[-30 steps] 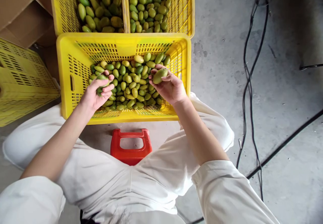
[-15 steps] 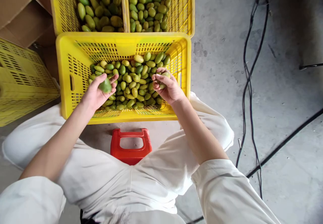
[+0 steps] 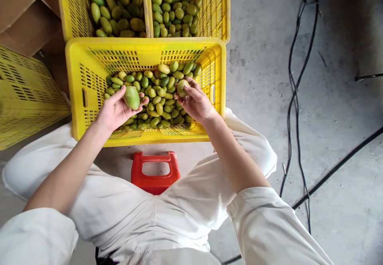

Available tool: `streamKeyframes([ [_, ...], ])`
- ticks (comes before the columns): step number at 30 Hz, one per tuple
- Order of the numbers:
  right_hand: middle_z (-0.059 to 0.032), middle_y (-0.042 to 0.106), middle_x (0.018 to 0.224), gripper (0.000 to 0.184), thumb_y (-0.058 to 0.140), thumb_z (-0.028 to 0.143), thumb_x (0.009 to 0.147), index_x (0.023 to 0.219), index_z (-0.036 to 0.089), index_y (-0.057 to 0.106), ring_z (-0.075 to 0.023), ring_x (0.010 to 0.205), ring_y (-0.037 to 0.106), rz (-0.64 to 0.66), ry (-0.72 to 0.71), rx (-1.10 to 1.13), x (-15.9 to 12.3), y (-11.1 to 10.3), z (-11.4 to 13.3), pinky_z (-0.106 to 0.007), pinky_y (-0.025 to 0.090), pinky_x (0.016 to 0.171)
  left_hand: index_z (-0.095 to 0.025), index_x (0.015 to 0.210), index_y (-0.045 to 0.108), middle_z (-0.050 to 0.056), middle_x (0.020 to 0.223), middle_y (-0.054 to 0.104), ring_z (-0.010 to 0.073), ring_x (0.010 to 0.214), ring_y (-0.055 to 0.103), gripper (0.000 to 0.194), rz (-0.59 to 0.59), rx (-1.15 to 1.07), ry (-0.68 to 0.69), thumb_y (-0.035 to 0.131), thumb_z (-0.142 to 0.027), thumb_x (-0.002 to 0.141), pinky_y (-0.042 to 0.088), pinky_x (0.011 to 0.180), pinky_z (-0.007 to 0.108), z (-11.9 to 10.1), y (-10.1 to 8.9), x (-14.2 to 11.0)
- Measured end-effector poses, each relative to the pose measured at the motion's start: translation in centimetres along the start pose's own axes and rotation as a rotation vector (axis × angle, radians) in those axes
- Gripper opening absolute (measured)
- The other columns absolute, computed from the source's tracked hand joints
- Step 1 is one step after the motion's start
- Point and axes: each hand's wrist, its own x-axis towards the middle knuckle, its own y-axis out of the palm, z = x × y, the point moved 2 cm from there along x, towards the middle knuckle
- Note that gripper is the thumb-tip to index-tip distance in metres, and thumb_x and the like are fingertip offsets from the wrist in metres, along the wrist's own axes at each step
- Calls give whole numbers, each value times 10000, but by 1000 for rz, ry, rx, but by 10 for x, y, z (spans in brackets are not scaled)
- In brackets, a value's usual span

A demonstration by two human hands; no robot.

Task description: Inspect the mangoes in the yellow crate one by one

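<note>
Far left: slatted yellow crate (image 3: 30, 85). Next, front crate (image 3: 72, 81); above its left part, left hand (image 3: 115, 111) holds a large green fruit (image 3: 132, 98) between thumb and partly spread fingers. Mid-crate: heaped smaller fruits (image 3: 158, 101). Above right part: right hand (image 3: 197, 103) pinches a paler fruit (image 3: 182, 88), thumb against it. Far right: black cables (image 3: 295, 93) on floor (image 3: 260, 85).

You are apparently working in a produce packing or storage space: perforated yellow plastic crates (image 3: 167, 138) are holding green oval fruit (image 3: 160, 108), brown cardboard (image 3: 14, 2) is lying nearby, and black cables (image 3: 295, 93) are trailing across a concrete floor (image 3: 257, 77).
</note>
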Motion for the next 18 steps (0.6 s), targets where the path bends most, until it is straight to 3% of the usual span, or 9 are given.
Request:
streamKeyframes([
  [5,26,630,936,391,789,460,718,900,278,494,-156,802,636,-41,-44,-55,0,-2,3,-290,575,650,-184,886,638,106,1026,743,167,770,697,262,72,101,98,783,-377,784,519,606,238,2,-2,1],
  [12,4,635,796,480,672,683,767,962,254,580,-140,649,588,-2,29,-108,-3,3,6,-264,481,492,-196,875,660,22,788,665,110,641,617,297,57,95,126,857,-325,695,464,519,197,1,-2,3],
  [18,25,458,599,554,486,808,825,807,256,523,-137,593,526,-20,-15,-68,-5,1,14,-260,449,473,-228,898,655,26,790,648,152,730,633,272,-1,61,188,809,-383,737,453,541,217,3,-10,8],
])
